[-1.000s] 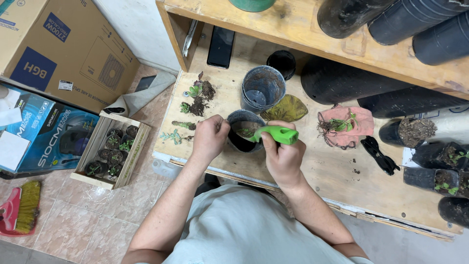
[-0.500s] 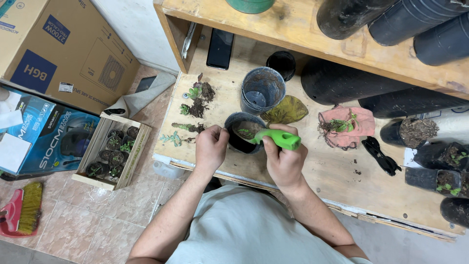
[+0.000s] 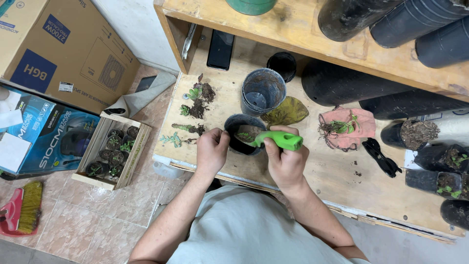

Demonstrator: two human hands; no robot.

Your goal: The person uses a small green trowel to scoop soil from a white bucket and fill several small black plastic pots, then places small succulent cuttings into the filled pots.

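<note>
Left hand (image 3: pixel 211 149): fingers curled, gripping the small black pot's (image 3: pixel 243 134) rim on the desk (image 3: pixel 322 181).
Right hand (image 3: pixel 285 162): fist wrapped around green trowel (image 3: pixel 268 137) (blade over the pot).

Cardboard box (image 3: pixel 58 49): large, brown, with dark blue printed panels and a small white sticker, on the floor against the wall.
Appliance carton (image 3: pixel 41 132): blue and black, glossy, just below it.
Phone (image 3: pixel 221 49): dark screen, worktable's back edge.
</note>
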